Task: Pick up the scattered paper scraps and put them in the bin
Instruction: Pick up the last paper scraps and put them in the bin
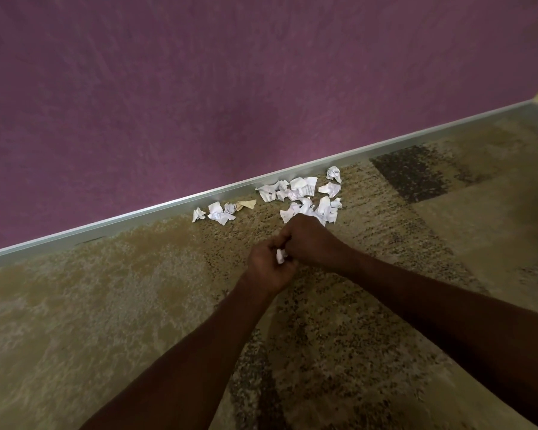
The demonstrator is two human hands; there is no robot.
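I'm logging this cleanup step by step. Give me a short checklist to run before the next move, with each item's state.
1. Scrap in hand: ok. A white paper scrap sits where the left hand and right hand meet.
2. Which hand has the firm grip: cannot tell; both curl around it.
3. Scraps left on the carpet: not ok. The main pile and a smaller cluster lie by the baseboard.
4. Bin located: cannot tell; none in view.
5. Pile within reach: ok, it lies just beyond the right hand.
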